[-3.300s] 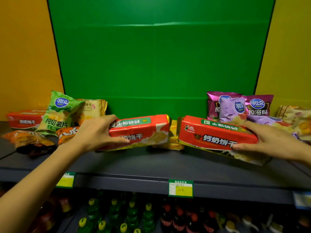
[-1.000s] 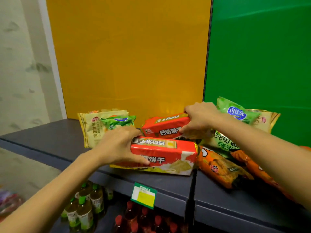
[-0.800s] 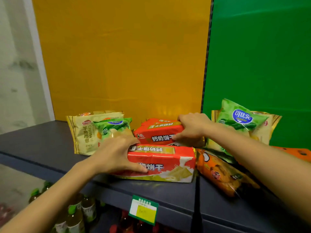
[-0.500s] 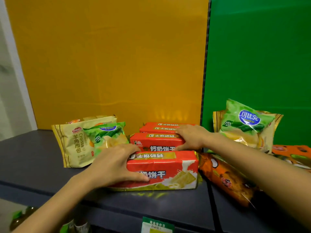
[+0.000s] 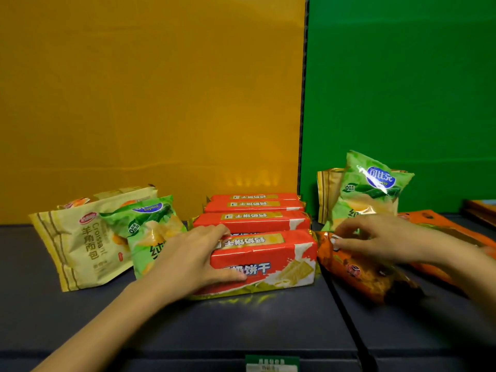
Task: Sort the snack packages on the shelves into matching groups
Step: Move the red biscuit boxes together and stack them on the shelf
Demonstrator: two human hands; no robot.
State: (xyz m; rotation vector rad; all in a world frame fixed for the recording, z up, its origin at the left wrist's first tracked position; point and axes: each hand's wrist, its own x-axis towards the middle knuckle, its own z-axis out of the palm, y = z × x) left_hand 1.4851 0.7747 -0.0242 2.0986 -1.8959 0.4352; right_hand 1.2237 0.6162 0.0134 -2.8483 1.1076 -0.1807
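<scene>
Four red biscuit packs lie in a row on the dark shelf (image 5: 80,318), running front to back in front of the orange back panel (image 5: 150,103). The left hand (image 5: 188,259) is clamped on the left end of the front red biscuit pack (image 5: 273,259), thumb on its face and fingers over its top. Behind it lie the second red pack (image 5: 252,220), the third (image 5: 255,205) and the fourth (image 5: 252,197), each touching the next. Two green chip bags show: the left green chip bag (image 5: 150,229) leans on the croissant bag (image 5: 83,245), the right green chip bag (image 5: 373,191) stands before the green back panel (image 5: 402,89). The right hand (image 5: 383,240) hovers with fingers apart and curled, holding nothing, just above the orange snack bag (image 5: 359,272), which lies touching the front pack's right end. A second orange bag (image 5: 434,224) lies further right
</scene>
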